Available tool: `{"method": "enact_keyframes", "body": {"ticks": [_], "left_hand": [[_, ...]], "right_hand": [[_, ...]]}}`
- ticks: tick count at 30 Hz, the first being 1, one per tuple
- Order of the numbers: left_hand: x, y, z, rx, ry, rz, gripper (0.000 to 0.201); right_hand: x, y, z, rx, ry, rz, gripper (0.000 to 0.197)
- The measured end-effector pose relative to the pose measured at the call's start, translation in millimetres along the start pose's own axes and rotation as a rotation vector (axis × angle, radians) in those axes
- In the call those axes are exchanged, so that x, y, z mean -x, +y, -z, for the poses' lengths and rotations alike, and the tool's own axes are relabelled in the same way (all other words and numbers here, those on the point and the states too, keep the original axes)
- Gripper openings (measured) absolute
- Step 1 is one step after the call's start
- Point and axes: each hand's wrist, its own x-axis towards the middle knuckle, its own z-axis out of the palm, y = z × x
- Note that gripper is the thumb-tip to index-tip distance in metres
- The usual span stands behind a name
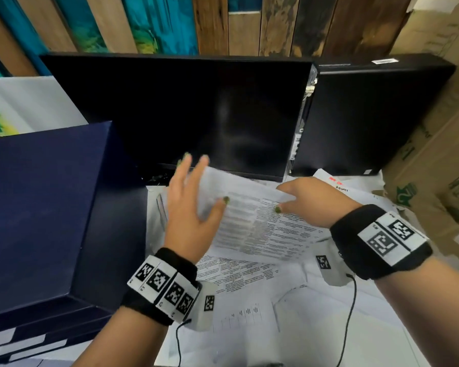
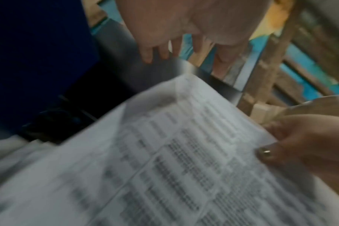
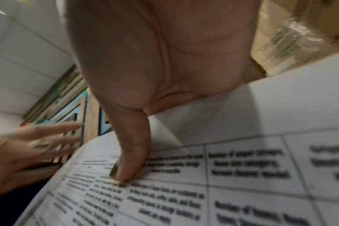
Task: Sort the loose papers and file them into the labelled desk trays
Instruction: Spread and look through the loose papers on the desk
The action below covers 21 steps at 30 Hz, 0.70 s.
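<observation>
A printed sheet with a table of text hangs tilted above the desk. My right hand pinches its right edge, thumb on top and fingers hidden beneath. My left hand hovers at the sheet's left corner with fingers spread and straight; in the left wrist view the fingers stand clear above the sheet. More loose papers cover the desk below. A stack of dark blue trays with white label strips stands at the left.
A dark monitor stands right behind the hands, with a black computer case to its right. Cardboard boxes crowd the right side. Painted wooden planks line the back wall. Wrist cables trail over the papers.
</observation>
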Motion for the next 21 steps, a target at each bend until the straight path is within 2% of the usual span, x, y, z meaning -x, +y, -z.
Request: {"method": "enact_keyframes", "body": {"ticks": [3,5,6,8,11,14,18,21], "left_hand": [[-9.9,12.4,-3.4,-0.286,-0.107,-0.283,0.049],[-14.4,14.8,-7.4,-0.407,-0.196,-0.315,0.030],[-15.8,15.8,-6.9,-0.402,-0.244,-0.256,0.020],[-15.8,12.1,-3.0,-0.321,-0.322,-0.058,0.013],[-14.6,2.0,10.0,-0.264,-0.289,0.127,0.009],[-12.7,-10.8,19.6,-0.156,-0.266,0.315,0.008],[-4.8,-30.2,16.9,-0.054,-0.288,0.439,0.011],[5.9,-45.2,9.2,-0.015,-0.278,0.535,0.010]], "right_hand": [[-0.6,-13.6,-3.1,0.053,-0.028,0.103,0.018],[1.4,-18.7,-1.4,0.052,-0.025,0.140,0.012],[2.7,-18.8,1.2,0.043,-0.021,0.144,0.012],[4.8,-11.9,7.6,0.037,-0.024,0.132,0.013],[5.2,12.7,15.3,0.001,0.014,0.047,0.011],[1.7,36.6,15.4,-0.199,0.075,-0.043,0.017],[-5.3,53.7,-4.8,-0.409,0.030,-0.055,0.019],[-6.9,62.8,-30.2,-0.418,-0.021,-0.083,0.023]]}}
